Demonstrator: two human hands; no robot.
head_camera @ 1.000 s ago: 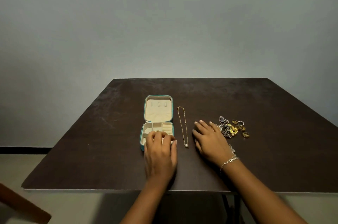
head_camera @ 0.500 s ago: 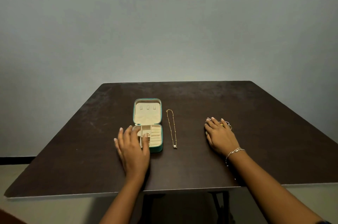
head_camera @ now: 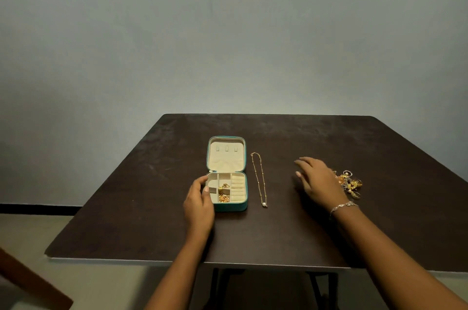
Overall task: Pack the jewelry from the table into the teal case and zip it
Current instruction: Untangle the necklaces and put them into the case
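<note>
"Hands first, please: how are they placed?"

"Left hand [head_camera: 198, 204] is at the left wall of the teal case [head_camera: 230, 207], near the front corner. Its thumb and curled fingers [head_camera: 206, 189] are closed round that wall. Right hand [head_camera: 316, 183] is well off to the right, palm down, low over the dark table [head_camera: 278, 233]. Its fingers [head_camera: 302, 161] are straight and slightly apart, clamped on nothing. They are blurred, so I cannot tell whether they touch the tabletop."

"Where is the jewelry?"

"Three places. Gold pieces [head_camera: 224, 193] lie inside the case, in the middle compartments, just past the left fingertips. A gold chain necklace [head_camera: 258, 179] lies stretched out on the table between the two hands — just beside the case's right wall but apart from it, with a pale bead at the end nearer the person. A heap of gold and silver jewelry [head_camera: 350, 183] sits on the little-finger side of the right hand, just beside the knuckles and partly hidden by them."

"And the case itself?"

"Open and unzipped. Its lid [head_camera: 226, 157] lies flat back on the table beyond the left fingertips, cream lining up, with three small tabs in a row. The base is split into cream compartments — padded ring rolls [head_camera: 238, 188] fill the side farthest from the left fingers. A silver bracelet [head_camera: 343, 207] circles the right wrist."
</note>
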